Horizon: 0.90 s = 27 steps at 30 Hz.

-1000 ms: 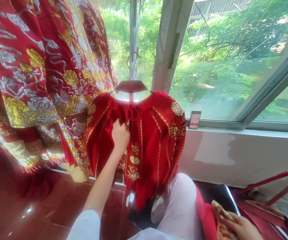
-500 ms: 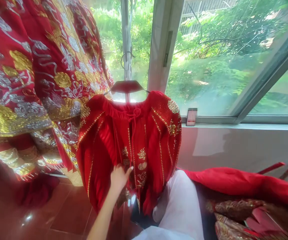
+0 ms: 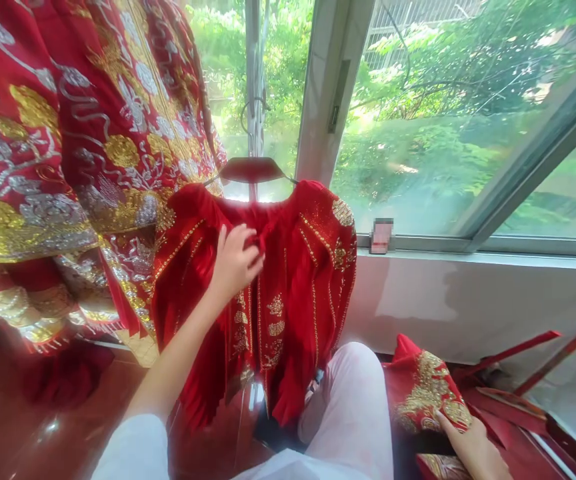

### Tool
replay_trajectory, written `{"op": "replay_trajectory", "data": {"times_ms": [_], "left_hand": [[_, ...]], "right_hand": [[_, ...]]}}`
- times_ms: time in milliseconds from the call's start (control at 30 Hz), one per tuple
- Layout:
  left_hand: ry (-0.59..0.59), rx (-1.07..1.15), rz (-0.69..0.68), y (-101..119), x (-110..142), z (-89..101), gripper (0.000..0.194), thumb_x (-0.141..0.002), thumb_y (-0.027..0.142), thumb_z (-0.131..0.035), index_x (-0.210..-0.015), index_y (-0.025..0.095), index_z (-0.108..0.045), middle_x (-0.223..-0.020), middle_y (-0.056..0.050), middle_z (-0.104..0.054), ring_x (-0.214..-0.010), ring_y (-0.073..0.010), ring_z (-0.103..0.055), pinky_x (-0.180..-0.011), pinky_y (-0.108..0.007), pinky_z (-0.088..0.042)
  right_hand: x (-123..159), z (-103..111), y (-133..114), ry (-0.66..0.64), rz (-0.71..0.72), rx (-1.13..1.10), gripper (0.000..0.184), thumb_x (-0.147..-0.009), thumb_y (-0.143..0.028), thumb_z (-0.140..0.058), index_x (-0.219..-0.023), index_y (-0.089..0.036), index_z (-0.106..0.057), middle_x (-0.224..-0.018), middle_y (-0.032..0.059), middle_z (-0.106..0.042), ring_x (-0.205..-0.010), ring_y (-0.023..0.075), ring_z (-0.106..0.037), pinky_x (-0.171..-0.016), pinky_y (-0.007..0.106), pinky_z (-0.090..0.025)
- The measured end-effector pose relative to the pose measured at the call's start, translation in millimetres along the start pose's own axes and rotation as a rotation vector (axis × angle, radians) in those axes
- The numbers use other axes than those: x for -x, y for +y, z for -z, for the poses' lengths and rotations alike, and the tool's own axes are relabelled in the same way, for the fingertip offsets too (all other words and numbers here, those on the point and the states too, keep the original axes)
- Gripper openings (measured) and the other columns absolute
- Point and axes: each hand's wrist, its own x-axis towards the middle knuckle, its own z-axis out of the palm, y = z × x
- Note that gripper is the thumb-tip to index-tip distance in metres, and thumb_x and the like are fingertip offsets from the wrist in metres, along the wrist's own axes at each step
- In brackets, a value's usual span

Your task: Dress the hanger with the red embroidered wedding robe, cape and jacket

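A red jacket [image 3: 295, 267] with gold beading and sequin motifs hangs on a dark hanger [image 3: 251, 169] in front of me. My left hand [image 3: 238, 260] is at its neckline, fingers curled around the neck tie [image 3: 262, 241]; the exact grip is partly hidden. Low on the right, my right hand [image 3: 473, 443] has its thumb on top of a red embroidered cloth piece [image 3: 431, 390] with dense gold sequins, gripping its edge. The fingers beneath are out of sight.
Red garments [image 3: 118, 127] with gold and silver sequins hang at the left. Ahead is a window [image 3: 418, 133] with a sill, where a small pixelated item [image 3: 381, 236] stands. My knee [image 3: 353, 387] is below the jacket. Red bars [image 3: 513, 353] rise at the right.
My left hand has risen from the jacket's front to its neckline. My right hand has come into view at the lower right, holding the sequined cloth, where a red cloth lay spread before.
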Motion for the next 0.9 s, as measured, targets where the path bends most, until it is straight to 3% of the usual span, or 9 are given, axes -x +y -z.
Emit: {"op": "replay_trajectory", "data": {"times_ms": [133,200,267,333,433,533,633,733,900], "left_hand": [[-0.207,0.095,-0.197,31.6,87.1,-28.1,0.026,-0.09,0.025,-0.048,-0.076,0.024,-0.07,-0.116,-0.01,-0.068,-0.117,-0.0281,-0.06,-0.109,-0.053,-0.041],[-0.366,0.193,-0.316,42.9,117.5,-33.6,0.022,-0.086,0.031,-0.055,-0.071,0.028,-0.071,-0.113,-0.007,-0.069,-0.102,-0.0263,-0.067,-0.103,-0.045,-0.048],[-0.455,0.26,-0.409,44.7,122.4,-25.7,0.02,-0.085,0.036,-0.056,-0.071,0.032,-0.071,-0.11,-0.004,-0.071,-0.092,-0.0234,-0.069,-0.101,-0.039,-0.051],[-0.41,0.246,-0.398,35.8,99.4,-5.8,0.024,-0.09,0.032,-0.048,-0.083,0.032,-0.071,-0.109,-0.002,-0.072,-0.096,-0.0216,-0.068,-0.107,-0.04,-0.045],[-0.119,0.02,-0.173,10.6,35.1,27.1,0.027,-0.091,0.031,-0.05,-0.111,0.023,-0.066,-0.121,-0.008,-0.066,-0.117,-0.0259,-0.058,-0.115,-0.05,-0.03],[-0.203,-0.182,-0.103,-12.6,-19.2,40.8,0.046,-0.082,0.032,-0.061,-0.124,0.013,-0.057,-0.126,-0.015,-0.061,-0.12,-0.0311,-0.053,-0.113,-0.053,-0.026],[-0.42,-0.239,-0.116,-24.7,-40.1,40.9,0.022,-0.083,0.02,-0.052,-0.099,0.013,-0.065,-0.097,-0.011,-0.07,-0.095,-0.0255,-0.063,-0.1,-0.044,-0.037],[-0.506,-0.147,-0.102,-28.9,-41.6,44.5,0.022,-0.083,0.017,-0.044,-0.083,0.017,-0.066,-0.084,-0.007,-0.07,-0.083,-0.0219,-0.062,-0.092,-0.041,-0.036],[-0.618,0.035,-0.101,-29.9,-42.5,59.8,0.027,-0.081,0.016,-0.041,-0.082,0.02,-0.068,-0.086,-0.004,-0.07,-0.088,-0.02,-0.058,-0.094,-0.04,-0.028]], "right_hand": [[5.7,0.5,-37.5,0.086,-0.326,0.065,0.068,-0.043,-0.069,-0.049,-0.105,-0.044,-0.058,-0.13,0.0358,-0.046,-0.111,0.0552,-0.053,-0.047,0.062,-0.031],[17.6,13.9,-86.7,0.167,-0.186,0.012,0.082,-0.05,-0.063,-0.047,-0.13,-0.044,-0.047,-0.138,0.0304,-0.042,-0.116,0.0523,-0.052,-0.055,0.069,-0.033],[39.3,34.7,-153.2,0.315,0.198,-0.002,0.074,-0.069,-0.064,-0.036,-0.14,-0.043,-0.037,-0.134,0.0239,-0.049,-0.12,0.0466,-0.052,-0.072,0.071,-0.036],[70.8,55.3,-227.6,0.342,0.581,-0.085,0.06,-0.082,-0.056,-0.033,-0.138,-0.037,-0.043,-0.128,0.0172,-0.058,-0.119,0.0386,-0.056,-0.091,0.061,-0.041],[126.5,68.0,-330.0,0.291,1.007,-0.324,0.04,-0.089,-0.042,-0.039,-0.114,-0.024,-0.064,-0.111,0.0117,-0.069,-0.105,0.0276,-0.064,-0.098,0.045,-0.046],[173.4,50.4,-402.1,-0.035,1.254,-0.546,0.029,-0.088,-0.035,-0.046,-0.094,-0.02,-0.07,-0.094,0.0078,-0.073,-0.083,0.0202,-0.068,-0.081,0.035,-0.053],[199.0,18.7,-443.0,-0.271,1.189,-0.703,0.028,-0.087,-0.031,-0.047,-0.095,-0.017,-0.07,-0.089,0.0066,-0.072,-0.07,0.0166,-0.065,-0.07,0.03,-0.052],[209.0,-3.2,-460.8,-0.425,1.034,-0.832,0.026,-0.085,-0.034,-0.051,-0.086,-0.014,-0.068,-0.079,0.0067,-0.07,-0.066,0.0168,-0.062,-0.066,0.029,-0.049],[215.7,2.3,-462.0,-0.42,0.997,-0.889,0.028,-0.084,-0.038,-0.056,-0.069,-0.015,-0.062,-0.063,0.001,-0.062,-0.056,0.0123,-0.05,-0.057,0.024,-0.039]]}}
